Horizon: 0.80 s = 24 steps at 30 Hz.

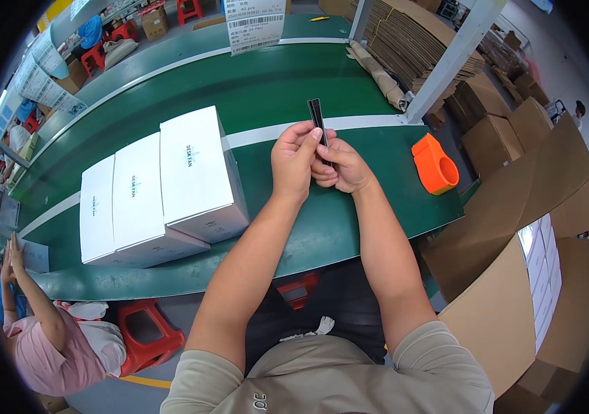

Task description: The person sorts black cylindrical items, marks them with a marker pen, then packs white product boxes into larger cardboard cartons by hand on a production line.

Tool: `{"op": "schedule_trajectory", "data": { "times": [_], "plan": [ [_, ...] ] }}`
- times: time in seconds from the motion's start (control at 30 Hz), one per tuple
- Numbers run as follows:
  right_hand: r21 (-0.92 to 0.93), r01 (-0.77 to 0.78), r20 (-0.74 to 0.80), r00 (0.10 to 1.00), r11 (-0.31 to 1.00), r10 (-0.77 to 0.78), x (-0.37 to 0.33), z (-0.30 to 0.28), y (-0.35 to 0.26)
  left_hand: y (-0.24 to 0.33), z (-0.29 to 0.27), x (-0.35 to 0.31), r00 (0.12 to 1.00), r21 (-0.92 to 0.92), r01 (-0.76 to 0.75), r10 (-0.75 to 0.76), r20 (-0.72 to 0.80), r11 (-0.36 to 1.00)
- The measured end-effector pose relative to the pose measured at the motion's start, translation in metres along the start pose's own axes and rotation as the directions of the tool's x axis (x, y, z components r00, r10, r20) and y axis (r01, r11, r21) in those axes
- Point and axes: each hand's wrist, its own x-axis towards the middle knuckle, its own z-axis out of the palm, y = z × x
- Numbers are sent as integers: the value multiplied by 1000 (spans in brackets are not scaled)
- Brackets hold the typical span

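Both my hands meet over the near edge of the green table (277,171). My left hand (293,155) is closed round a slim black bar-shaped object (316,110), its thumb laid along it. At the lower part of the same object, my right hand (344,165) has its fingers and thumb closed on it. The black object points away from me, and my fingers cover much of it, so its exact kind does not show. To the left of my hands stand three white cartons (194,169) side by side, nearest to my left forearm.
An orange tape dispenser (435,164) lies at the table's right end. An open cardboard box (487,310) with white cartons inside stands at my right. Flattened cardboard (415,41) is stacked beyond a metal post (453,62). A person in pink (60,345) sits left, near a red stool (146,334).
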Motion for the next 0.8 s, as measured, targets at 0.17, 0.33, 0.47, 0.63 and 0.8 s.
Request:
{"op": "schedule_trajectory", "data": {
  "times": [0.17,0.33,0.47,0.63,0.8],
  "plan": [
    [-31,34,-11,999,999,-34,0,1,-3,0,0,1,1000,-13,-20,19,-25,1000],
    [-46,91,-42,995,995,-93,2,1,-1,2,5,1,997,-14,-52,51,-61,999],
    [-182,125,-176,972,975,-158,8,8,1,1,-3,4,993,40,-70,73,-92,997],
    [-233,83,-173,977,969,-125,4,10,0,1,-4,5,992,66,-39,47,-120,997],
    [-233,84,-151,981,969,-122,5,8,-1,3,-2,6,990,35,-29,34,-135,999]
  ]
}}
